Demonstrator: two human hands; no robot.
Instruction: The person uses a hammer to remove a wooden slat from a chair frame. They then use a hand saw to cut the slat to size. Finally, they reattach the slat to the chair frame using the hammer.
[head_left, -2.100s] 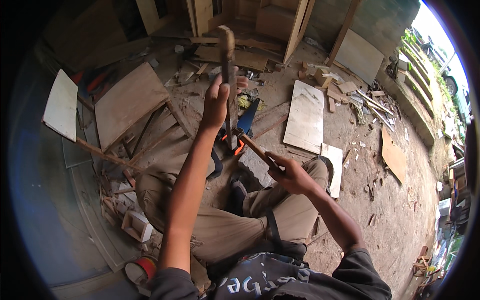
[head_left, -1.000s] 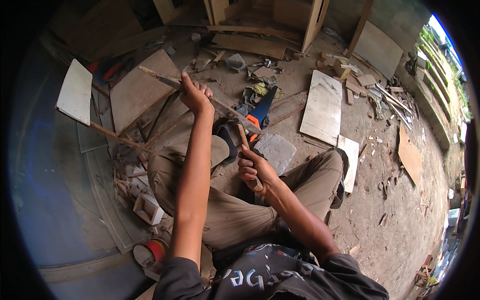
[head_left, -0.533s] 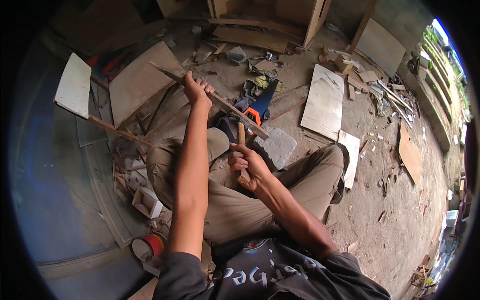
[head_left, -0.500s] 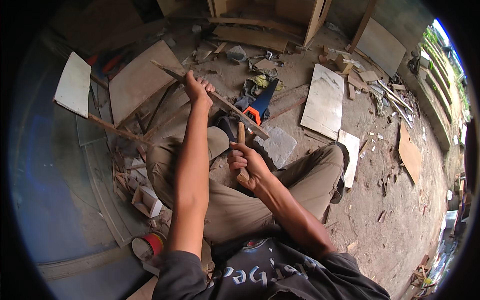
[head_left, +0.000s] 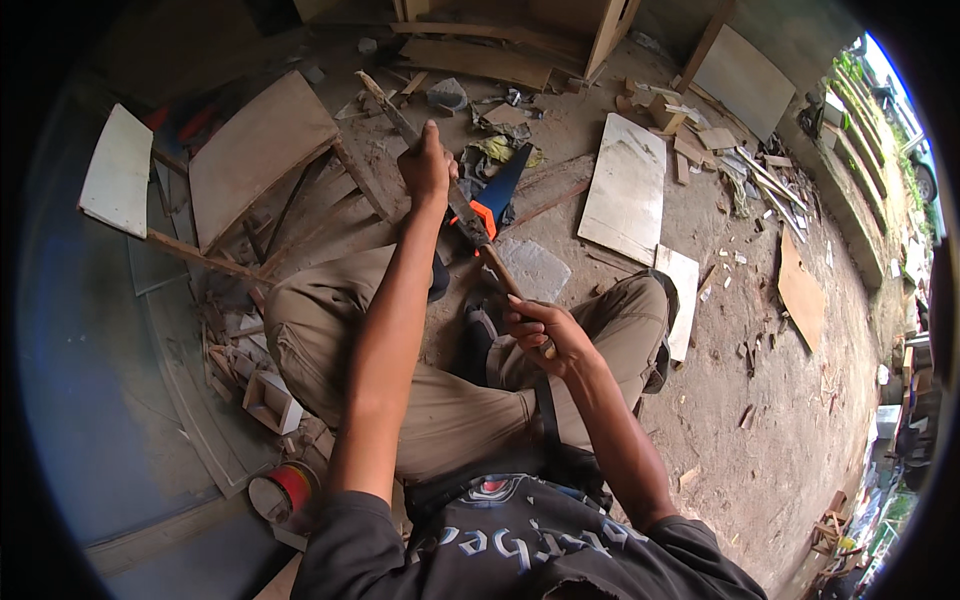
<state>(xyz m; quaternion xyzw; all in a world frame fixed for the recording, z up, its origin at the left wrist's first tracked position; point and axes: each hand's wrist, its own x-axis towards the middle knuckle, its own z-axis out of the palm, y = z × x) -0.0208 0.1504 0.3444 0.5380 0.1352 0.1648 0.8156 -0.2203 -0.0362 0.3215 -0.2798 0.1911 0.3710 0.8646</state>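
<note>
I sit on the ground with my legs drawn up. My left hand [head_left: 425,170] is shut around a long thin wooden strip [head_left: 385,100] that slants from the upper left down toward my knees. My right hand [head_left: 540,325] grips the wooden handle of a tool [head_left: 505,285], which points up at the strip's lower end near my left knee. The tool's working end is hidden where it meets the strip. A handsaw with an orange and black handle [head_left: 495,195] lies on the ground just behind the strip.
A plywood panel [head_left: 255,155] and a white board [head_left: 118,170] lie to the left. Another white board [head_left: 625,185] lies to the right. A grey flat slab [head_left: 535,268] sits by my right knee. A red and white can [head_left: 285,490] stands by my left hip. Wood scraps litter the dirt floor.
The strip stood upright in my raised left hand and now slants low over my knees. My right hand has drawn in toward my body, and the tool's handle has tilted toward the strip's lower end.
</note>
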